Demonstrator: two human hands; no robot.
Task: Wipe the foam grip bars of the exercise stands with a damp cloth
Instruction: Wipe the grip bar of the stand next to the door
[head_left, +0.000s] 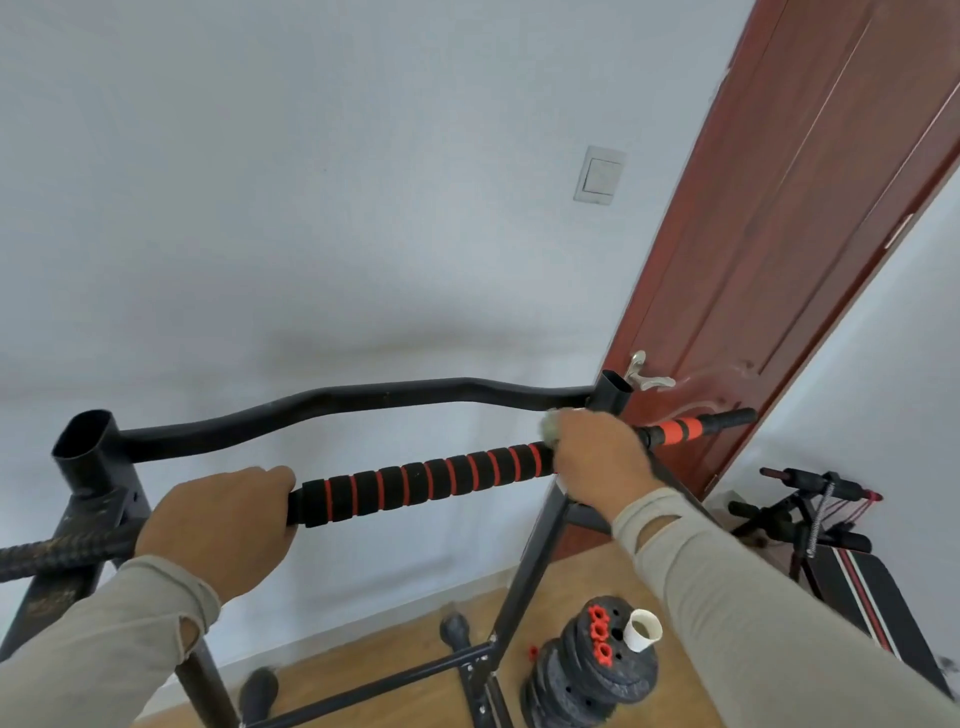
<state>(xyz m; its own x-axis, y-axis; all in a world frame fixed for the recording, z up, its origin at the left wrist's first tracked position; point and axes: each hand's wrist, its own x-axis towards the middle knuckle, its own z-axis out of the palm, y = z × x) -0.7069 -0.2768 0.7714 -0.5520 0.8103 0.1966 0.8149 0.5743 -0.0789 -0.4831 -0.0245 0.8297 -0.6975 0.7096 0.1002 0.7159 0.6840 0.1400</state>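
Left hand (218, 525) grips the left end of the foam grip bar (421, 486); right hand (597, 457) clamps a pale cloth (549, 428) around its right end.

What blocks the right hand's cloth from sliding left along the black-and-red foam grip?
Only the left hand, which grips the left end of the black-and-red foam grip. Between it and the right hand, which holds the pale cloth, the foam is bare.
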